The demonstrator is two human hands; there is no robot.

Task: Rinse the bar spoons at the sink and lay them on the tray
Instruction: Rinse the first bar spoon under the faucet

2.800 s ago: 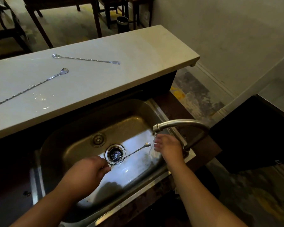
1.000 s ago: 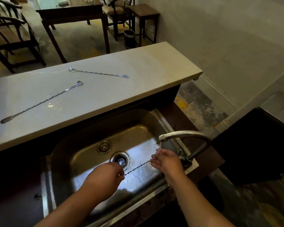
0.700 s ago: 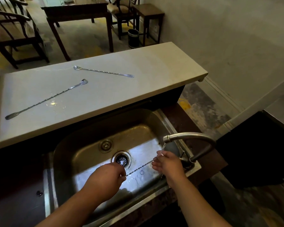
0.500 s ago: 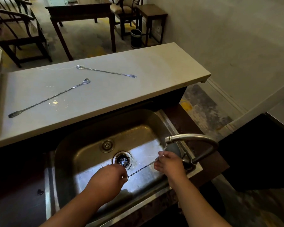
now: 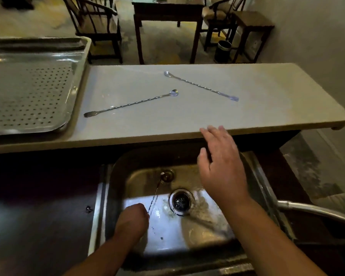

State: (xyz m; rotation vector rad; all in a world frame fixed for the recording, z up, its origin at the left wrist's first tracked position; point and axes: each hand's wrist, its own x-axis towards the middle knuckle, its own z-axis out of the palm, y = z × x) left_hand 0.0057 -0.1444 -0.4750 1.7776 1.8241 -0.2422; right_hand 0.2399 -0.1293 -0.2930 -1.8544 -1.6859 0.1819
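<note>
My left hand (image 5: 132, 219) grips the lower end of a twisted bar spoon (image 5: 155, 192) over the steel sink (image 5: 116, 176); the spoon points up and away, its bowl near the overflow fitting. My right hand (image 5: 220, 166) hovers with fingers spread over the sink's back edge, holding nothing, its fingertips at the counter's front edge. Two more bar spoons lie on the pale counter (image 5: 267, 100): one (image 5: 130, 103) nearer the tray, one (image 5: 200, 85) further right. The perforated metal tray (image 5: 28, 92) sits on the counter's left end with no spoon seen on it.
The faucet spout (image 5: 315, 211) reaches in from the right, and water runs across the sink floor by the drain (image 5: 180, 200). Beyond the counter stand dark wooden chairs, a table (image 5: 167, 8) and a small bin (image 5: 223, 48). A dark worktop lies left of the sink.
My right hand has let go of the spoon and risen toward the counter edge, fingers spread. The left hand has swung the spoon upright. The view has turned left, bringing the tray in.
</note>
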